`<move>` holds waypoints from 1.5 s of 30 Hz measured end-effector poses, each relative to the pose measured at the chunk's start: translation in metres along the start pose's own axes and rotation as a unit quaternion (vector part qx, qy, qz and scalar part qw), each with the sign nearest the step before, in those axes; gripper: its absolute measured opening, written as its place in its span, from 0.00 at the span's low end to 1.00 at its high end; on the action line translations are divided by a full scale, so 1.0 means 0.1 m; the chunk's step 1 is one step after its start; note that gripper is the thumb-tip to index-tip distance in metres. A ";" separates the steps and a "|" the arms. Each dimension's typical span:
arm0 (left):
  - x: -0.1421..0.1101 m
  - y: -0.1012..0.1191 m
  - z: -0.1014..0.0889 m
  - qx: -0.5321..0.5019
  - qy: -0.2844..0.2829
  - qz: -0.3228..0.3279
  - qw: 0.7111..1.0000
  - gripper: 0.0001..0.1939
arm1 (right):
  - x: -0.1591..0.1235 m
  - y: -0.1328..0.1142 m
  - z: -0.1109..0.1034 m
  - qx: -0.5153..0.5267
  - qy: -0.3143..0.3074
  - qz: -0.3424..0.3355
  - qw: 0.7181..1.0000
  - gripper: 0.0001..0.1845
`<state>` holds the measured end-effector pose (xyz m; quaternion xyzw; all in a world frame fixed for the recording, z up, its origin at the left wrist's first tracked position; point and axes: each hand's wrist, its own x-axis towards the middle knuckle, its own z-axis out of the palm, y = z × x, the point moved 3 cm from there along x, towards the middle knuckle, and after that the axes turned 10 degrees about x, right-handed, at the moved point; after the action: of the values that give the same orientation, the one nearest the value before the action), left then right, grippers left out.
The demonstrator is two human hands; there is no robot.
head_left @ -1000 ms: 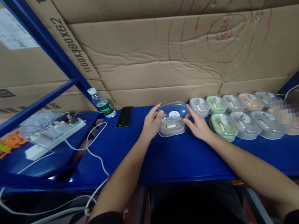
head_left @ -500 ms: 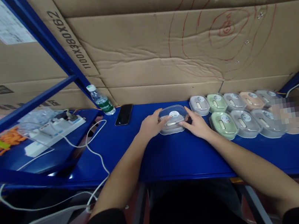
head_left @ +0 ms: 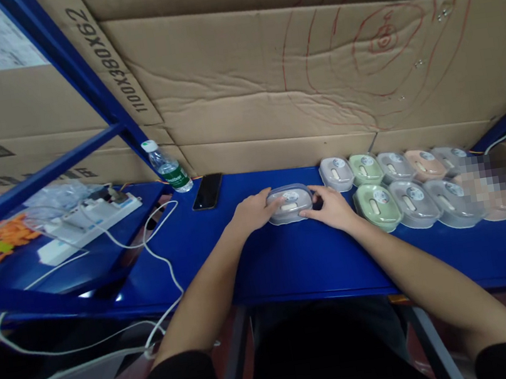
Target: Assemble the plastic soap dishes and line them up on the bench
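Note:
A small grey plastic box with a clear lid rests on the blue table in front of me. It bears a round sticker, and a pale oblong piece shows through its top. My left hand is closed round its left end, with the thumb over the top. At the opposite end my right hand grips the edge between thumb and fingers. To the right stand two rows of similar boxes in green, grey and pinkish tones, the nearest being a green box and a grey box.
A black phone and a water bottle stand at the back left. White cables loop across the left side near a power strip. A cardboard wall closes off the back, and blue frame bars flank the table.
The clear lid stood higher over the box before; now it sits lower and the box looks flatter. Both hands have stayed at its ends. The view has shifted slightly.

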<state>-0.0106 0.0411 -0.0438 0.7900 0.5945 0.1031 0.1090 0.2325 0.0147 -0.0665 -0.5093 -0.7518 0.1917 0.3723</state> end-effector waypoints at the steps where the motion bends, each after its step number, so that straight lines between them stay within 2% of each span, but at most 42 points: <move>1: 0.00 0.00 0.01 0.011 -0.009 0.004 1.000 0.41 | 0.00 0.01 0.01 -0.006 -0.003 -0.002 1.000 0.40; 9: 0.02 -0.02 0.02 0.030 -0.015 0.012 0.999 0.37 | 0.00 0.05 0.04 -0.019 -0.017 -0.005 1.000 0.40; 18: 0.04 -0.04 0.02 0.012 -0.009 -0.019 1.000 0.35 | -0.03 0.05 0.04 -0.047 -0.038 -0.009 0.998 0.45; 22: 0.03 -0.03 0.00 0.017 -0.006 -0.024 1.000 0.33 | -0.03 0.04 0.04 -0.063 -0.045 -0.001 0.997 0.45; 27: 0.01 -0.02 0.00 0.037 -0.001 -0.048 0.998 0.35 | -0.04 0.00 0.05 -0.069 -0.066 -0.028 0.995 0.42; 31: 0.02 -0.03 0.01 0.029 0.013 -0.028 0.999 0.31 | -0.05 0.05 0.07 -0.083 -0.070 -0.022 0.994 0.42; 34: 0.04 0.00 0.02 0.019 0.038 0.002 0.999 0.26 | -0.04 0.12 0.09 -0.073 -0.048 -0.014 0.996 0.43; 37: 0.05 0.05 0.06 0.024 0.013 0.015 0.999 0.27 | -0.02 0.17 0.09 -0.050 -0.019 -0.004 0.999 0.43; 39: 0.05 0.08 0.10 0.021 -0.011 0.012 1.000 0.27 | -0.02 0.12 0.04 -0.038 0.011 -0.015 0.999 0.43; 42: 0.04 0.15 0.13 -0.008 0.007 0.032 0.999 0.21 | -0.04 -0.07 -0.05 -0.033 0.053 -0.063 0.996 0.40; 45: 0.02 0.26 0.18 -0.044 0.020 0.074 0.996 0.20 | -0.11 -0.34 -0.09 -0.046 0.048 -0.102 0.993 0.35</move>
<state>0.0194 0.0349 -0.0535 0.8240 0.5314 0.1530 0.1236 0.2203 -0.0101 -0.0420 -0.4554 -0.7891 0.0938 0.4014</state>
